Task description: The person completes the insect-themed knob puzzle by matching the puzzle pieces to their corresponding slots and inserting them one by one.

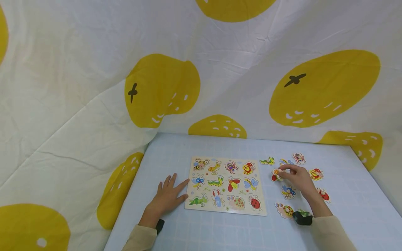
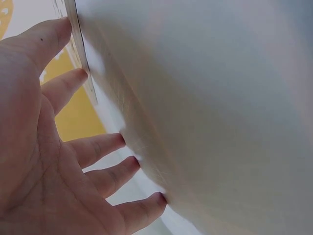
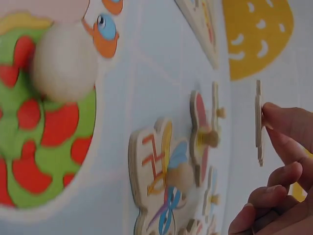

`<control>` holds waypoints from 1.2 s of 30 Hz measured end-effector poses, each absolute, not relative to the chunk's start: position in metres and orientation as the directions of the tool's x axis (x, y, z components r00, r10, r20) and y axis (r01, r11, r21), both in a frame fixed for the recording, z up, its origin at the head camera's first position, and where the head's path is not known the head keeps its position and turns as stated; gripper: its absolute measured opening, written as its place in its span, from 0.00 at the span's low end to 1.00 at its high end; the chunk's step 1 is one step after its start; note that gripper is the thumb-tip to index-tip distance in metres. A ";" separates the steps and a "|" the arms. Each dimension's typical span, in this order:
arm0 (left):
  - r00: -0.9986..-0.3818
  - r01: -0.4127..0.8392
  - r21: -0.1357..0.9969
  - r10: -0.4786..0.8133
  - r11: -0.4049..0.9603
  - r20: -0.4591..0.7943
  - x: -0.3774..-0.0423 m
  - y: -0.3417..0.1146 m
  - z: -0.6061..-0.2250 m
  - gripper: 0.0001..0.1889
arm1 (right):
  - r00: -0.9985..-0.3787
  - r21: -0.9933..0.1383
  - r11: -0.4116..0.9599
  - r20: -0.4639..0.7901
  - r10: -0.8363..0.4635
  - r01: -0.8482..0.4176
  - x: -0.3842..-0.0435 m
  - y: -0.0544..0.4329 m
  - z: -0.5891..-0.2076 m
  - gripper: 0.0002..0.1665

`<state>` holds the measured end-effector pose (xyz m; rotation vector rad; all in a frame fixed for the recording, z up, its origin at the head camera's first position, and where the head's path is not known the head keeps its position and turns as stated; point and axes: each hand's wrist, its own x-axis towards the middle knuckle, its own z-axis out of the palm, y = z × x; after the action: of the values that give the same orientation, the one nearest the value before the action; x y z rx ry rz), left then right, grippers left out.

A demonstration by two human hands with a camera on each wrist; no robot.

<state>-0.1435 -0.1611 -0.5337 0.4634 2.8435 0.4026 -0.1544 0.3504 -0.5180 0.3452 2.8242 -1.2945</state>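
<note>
My left hand (image 1: 168, 195) lies with fingers spread beside the wooden peg puzzle board (image 1: 263, 207). In the left wrist view its thumb and index fingertips touch the board's edge, while the other fingertips rest on the table. To the right of the board, my right hand (image 1: 298, 179) pinches an orange striped insect puzzle piece (image 1: 276, 172) between thumb and finger. The right wrist view shows this puzzle piece (image 3: 258, 122) edge-on, raised off the table. Just below it lies a red-winged piece (image 1: 274, 177). A blue mosquito-like piece (image 1: 288, 192) is nearer me.
Around the right hand lie a caterpillar piece (image 1: 267, 160), spider piece (image 1: 298, 158), red-and-yellow butterfly piece (image 1: 315, 174), ladybird piece (image 1: 323, 195) and snail piece (image 1: 284, 210). The black wrist device (image 1: 302, 218) partly covers a green piece. Lemon-patterned cloth (image 1: 232, 87) hangs behind the table.
</note>
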 end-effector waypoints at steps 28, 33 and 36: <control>-0.925 0.275 0.319 0.340 0.907 -0.169 -0.142 -0.161 -0.535 0.32 | -0.990 -0.866 0.480 -0.130 0.057 0.141 -0.185 0.261 -0.531 0.21; -0.924 0.278 0.313 0.342 0.908 -0.171 -0.142 -0.161 -0.536 0.33 | -0.990 -0.879 0.458 -0.135 0.032 0.135 -0.189 0.244 -0.533 0.20; -0.924 0.281 0.313 0.344 0.907 -0.168 -0.143 -0.161 -0.537 0.33 | -0.992 -0.891 0.438 -0.123 0.020 0.119 -0.193 0.233 -0.532 0.19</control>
<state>-0.1429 -0.1609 -0.5365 0.4728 2.8513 0.4199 -0.1926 0.2334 -0.5325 0.1254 2.5825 -1.6127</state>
